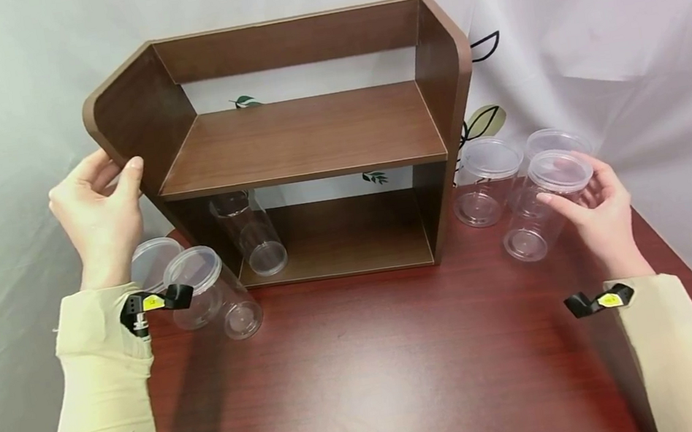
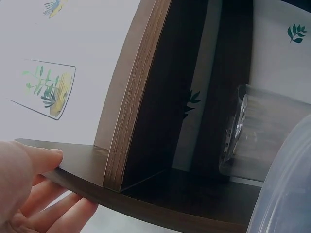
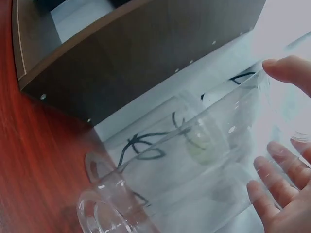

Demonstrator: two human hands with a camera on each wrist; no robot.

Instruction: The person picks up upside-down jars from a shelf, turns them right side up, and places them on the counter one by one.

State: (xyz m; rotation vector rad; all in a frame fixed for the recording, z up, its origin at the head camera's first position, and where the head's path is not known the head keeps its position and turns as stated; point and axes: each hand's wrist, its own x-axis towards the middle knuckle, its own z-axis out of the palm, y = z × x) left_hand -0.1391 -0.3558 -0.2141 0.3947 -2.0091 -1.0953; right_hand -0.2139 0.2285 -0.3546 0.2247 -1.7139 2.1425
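Note:
My left hand (image 1: 100,213) pinches the front edge of the left side panel of a brown wooden two-tier shelf (image 1: 308,136); in the left wrist view the thumb (image 2: 46,158) lies on one face, fingers on the other. At the right, my right hand (image 1: 605,216) holds a clear lidded plastic jar (image 1: 534,211) near its top, thumb in front and fingers behind. Two similar jars stand close by, one beside the shelf (image 1: 484,185) and one behind (image 1: 557,140), partly hidden. Inside the lower compartment, at its left, is another clear jar (image 1: 254,240).
Two more clear lidded jars, a front one (image 1: 217,293) and one partly behind it (image 1: 153,261), stand left of the shelf, below my left hand. Everything rests on a reddish-brown table (image 1: 368,375). A pale curtain (image 1: 618,23) with leaf prints hangs behind.

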